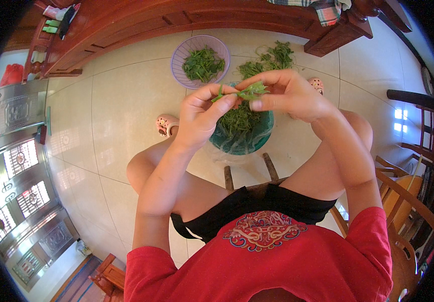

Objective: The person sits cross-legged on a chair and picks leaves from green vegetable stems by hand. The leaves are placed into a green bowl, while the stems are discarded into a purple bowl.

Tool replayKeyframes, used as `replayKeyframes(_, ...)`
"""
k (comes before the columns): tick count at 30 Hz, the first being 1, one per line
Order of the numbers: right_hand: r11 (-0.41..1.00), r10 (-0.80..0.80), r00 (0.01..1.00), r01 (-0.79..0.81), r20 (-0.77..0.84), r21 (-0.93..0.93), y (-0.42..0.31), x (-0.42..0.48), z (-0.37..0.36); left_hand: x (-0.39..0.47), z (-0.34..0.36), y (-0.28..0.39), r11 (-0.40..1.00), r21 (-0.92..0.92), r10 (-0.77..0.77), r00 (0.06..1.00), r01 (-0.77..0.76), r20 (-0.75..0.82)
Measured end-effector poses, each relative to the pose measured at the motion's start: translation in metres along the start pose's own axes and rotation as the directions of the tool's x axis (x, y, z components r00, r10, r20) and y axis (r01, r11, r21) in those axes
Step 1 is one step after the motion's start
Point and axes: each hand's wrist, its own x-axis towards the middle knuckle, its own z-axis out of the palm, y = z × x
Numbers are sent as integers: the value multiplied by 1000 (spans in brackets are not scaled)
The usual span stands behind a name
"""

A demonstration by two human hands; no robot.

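Note:
Between my hands, above a teal bin, is a green leafy sprig (253,90). My left hand (205,111) pinches its stem end between thumb and forefinger. At the leafy end, my right hand (288,96) has its thumb and fingers around the leaves; whether they press on them is hard to see. Below, the teal bin (264,136) is lined with clear plastic and contains green trimmings (237,122). Beyond my left hand, a purple slatted plastic basket (174,70) holds picked greens (203,64). A pile of leafy vines (277,56) lies on the floor beyond my right hand.
A carved red-wood bench (145,22) runs across the far side, its heavy foot (337,37) at the right. Wooden chairs (402,200) stand close on my right. Pink clogs (166,124) are on my feet, on the tiled floor (77,124). Metal doors (17,181) line the left.

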Motion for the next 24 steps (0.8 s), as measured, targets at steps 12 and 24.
replayKeyframes(12,990,87,996,-87,9,108,0,-1,-10,1,2,1,998,61,-23,1000,24,-19)
replayKeyframes(24,992,108,994,-107,-17,70,2,0,-8,-1,9,3,987,161,4,996,10,-89)
